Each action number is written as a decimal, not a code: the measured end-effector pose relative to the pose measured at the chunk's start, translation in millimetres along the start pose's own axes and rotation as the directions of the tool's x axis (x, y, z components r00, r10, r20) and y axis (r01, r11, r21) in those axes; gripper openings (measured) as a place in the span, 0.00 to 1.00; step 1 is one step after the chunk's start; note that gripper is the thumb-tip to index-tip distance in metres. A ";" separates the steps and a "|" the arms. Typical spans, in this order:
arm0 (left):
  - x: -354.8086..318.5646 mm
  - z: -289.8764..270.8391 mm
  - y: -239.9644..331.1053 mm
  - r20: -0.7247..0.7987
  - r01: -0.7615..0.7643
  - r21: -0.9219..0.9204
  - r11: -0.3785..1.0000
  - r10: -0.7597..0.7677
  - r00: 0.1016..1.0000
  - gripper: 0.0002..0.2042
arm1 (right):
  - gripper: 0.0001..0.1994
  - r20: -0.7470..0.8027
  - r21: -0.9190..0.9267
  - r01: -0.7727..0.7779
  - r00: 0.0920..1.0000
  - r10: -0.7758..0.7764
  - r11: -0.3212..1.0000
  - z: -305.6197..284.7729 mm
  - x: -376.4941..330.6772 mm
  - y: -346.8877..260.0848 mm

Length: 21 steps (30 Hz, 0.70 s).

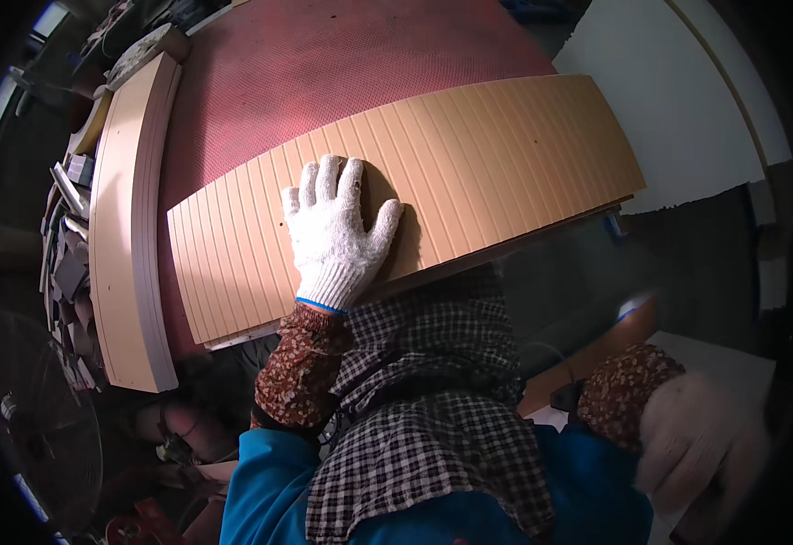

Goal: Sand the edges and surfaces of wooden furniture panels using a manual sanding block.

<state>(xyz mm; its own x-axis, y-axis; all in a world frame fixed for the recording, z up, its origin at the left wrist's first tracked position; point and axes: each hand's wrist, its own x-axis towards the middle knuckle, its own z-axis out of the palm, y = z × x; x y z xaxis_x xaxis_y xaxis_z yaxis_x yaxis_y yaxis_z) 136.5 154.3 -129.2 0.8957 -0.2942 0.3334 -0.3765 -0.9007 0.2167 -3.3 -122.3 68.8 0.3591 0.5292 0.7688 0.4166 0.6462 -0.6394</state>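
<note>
My left hand [337, 232], in a white knit glove with a blue cuff edge, lies flat on a tan board [478, 163] with parallel grooves. Its fingers are spread and it grips nothing. The board lies at a slant across a red, textured work surface [360, 64], and its near edge reaches my checked apron [423, 391]. Out to the lower right is my right hand [701, 445], also in a white glove and away from the grooved board. It is smeared by motion beside a pale panel [742, 363], so whether it holds anything is unclear.
A stack of long tan boards [128, 227] stands along the left side of the red surface. Offcuts [69, 272] are heaped beyond it. A large fan [37, 418] is at the lower left. At the upper right lies a big white sheet [669, 100].
</note>
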 end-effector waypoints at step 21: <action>0.7 -2.3 0.0 -0.018 -0.014 0.000 1.000 0.014 1.000 0.33 | 0.08 0.084 0.273 -0.255 0.967 0.241 0.928 -16.0 3.9 -4.7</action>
<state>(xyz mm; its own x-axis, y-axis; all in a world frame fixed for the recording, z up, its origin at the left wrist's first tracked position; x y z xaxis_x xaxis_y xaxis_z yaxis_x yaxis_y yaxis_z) 136.6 154.8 -126.8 0.8859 -0.3012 0.3528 -0.3893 -0.8963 0.2124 9.5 -132.1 74.6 0.3773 0.7134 0.5905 0.0673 0.6148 -0.7858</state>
